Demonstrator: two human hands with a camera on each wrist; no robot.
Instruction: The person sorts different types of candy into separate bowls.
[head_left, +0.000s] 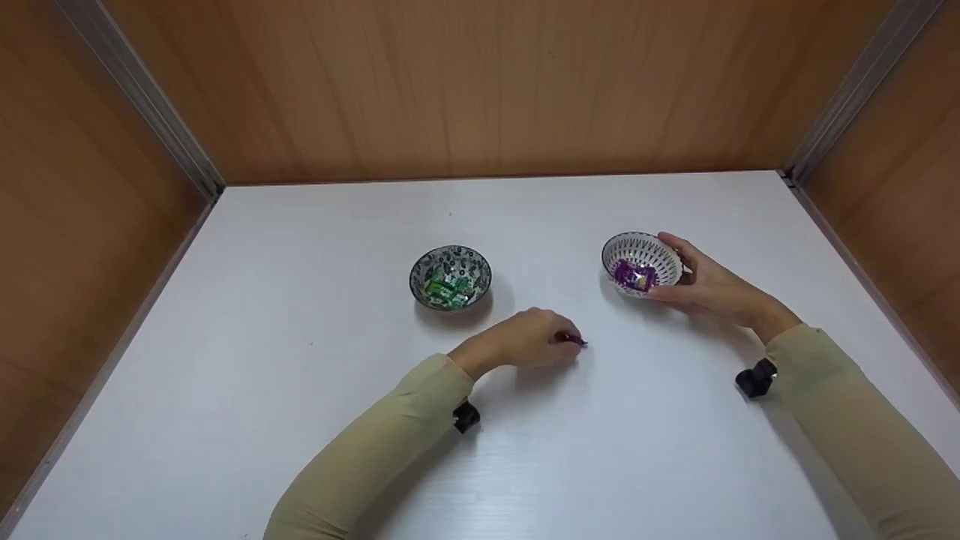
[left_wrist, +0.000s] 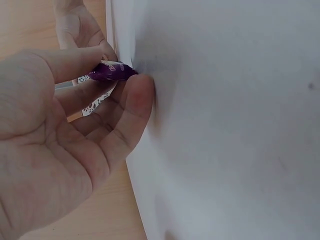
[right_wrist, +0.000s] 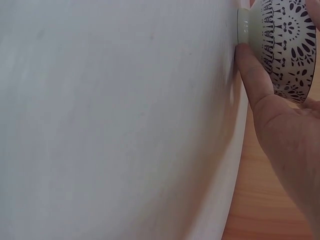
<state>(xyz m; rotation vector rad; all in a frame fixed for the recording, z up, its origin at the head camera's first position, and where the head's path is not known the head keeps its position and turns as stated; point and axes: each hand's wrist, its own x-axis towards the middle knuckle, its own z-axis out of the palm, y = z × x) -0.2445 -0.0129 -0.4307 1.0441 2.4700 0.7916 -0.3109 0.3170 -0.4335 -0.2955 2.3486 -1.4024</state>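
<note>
My left hand [head_left: 531, 339] is low over the middle of the table, pinching a candy in a shiny purple wrapper [left_wrist: 112, 71] between thumb and fingers. One twisted end of the wrapper pokes out past the fingertips. On the right, my right hand [head_left: 716, 291] grips the side of a white bowl with a dark pattern [head_left: 651, 246], thumb and fingers spread around its wall. Purple-wrapped candies [head_left: 634, 276] lie inside that bowl. In the right wrist view, a finger reaches down beside the foot of the patterned bowl [right_wrist: 289, 45].
A second bowl, with a black-and-white floral pattern [head_left: 450, 256], stands left of centre and holds several green-wrapped candies [head_left: 448, 289]. The white table [head_left: 247, 360] is enclosed by wooden panels [head_left: 480, 90] at the back and both sides.
</note>
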